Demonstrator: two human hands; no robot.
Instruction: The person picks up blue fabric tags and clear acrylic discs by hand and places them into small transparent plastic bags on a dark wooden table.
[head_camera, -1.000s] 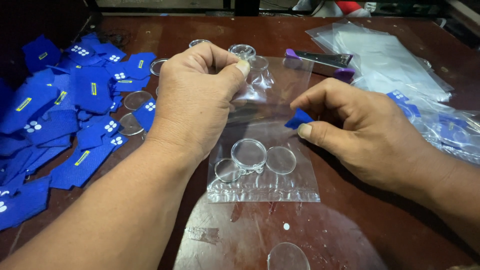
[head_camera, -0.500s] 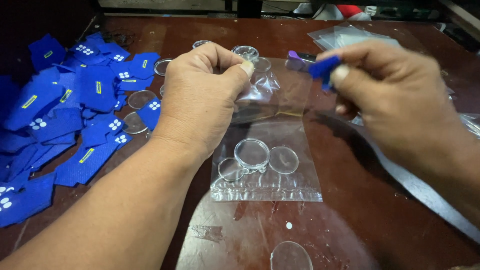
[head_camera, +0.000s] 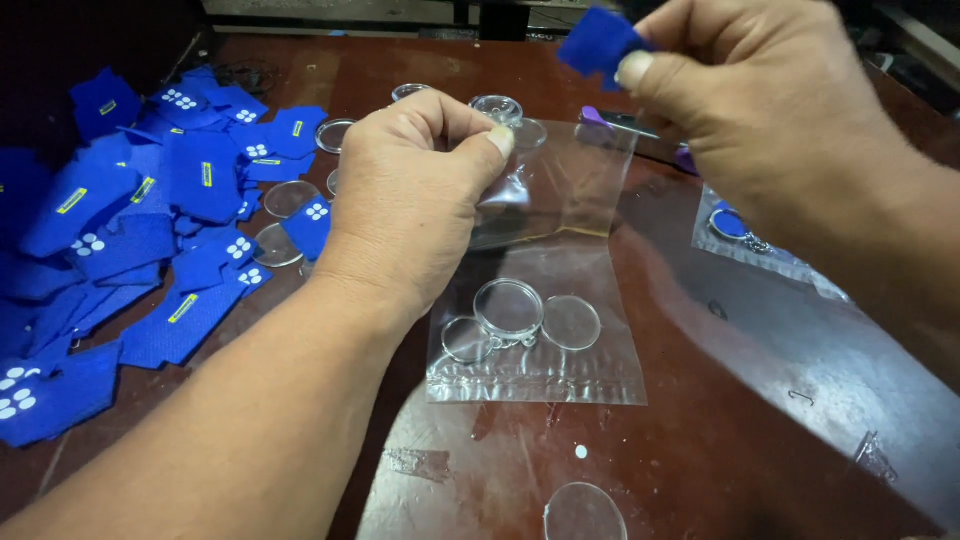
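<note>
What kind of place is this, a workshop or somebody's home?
Probably a small hand-assembly or packing bench. A heap of blue fabric pieces covers the worn wooden table, clear round discs lie loose, and the left hand holds a clear plastic bag with keyring parts inside.

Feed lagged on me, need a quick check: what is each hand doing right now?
Left hand: fingers closed, pinching the top of the clear plastic bag.
Right hand: fingers closed, holding a small blue fabric piece above the bag.

Glossy reddish-brown wooden table (head_camera: 760, 420) under bright overhead light, dark surroundings
</note>
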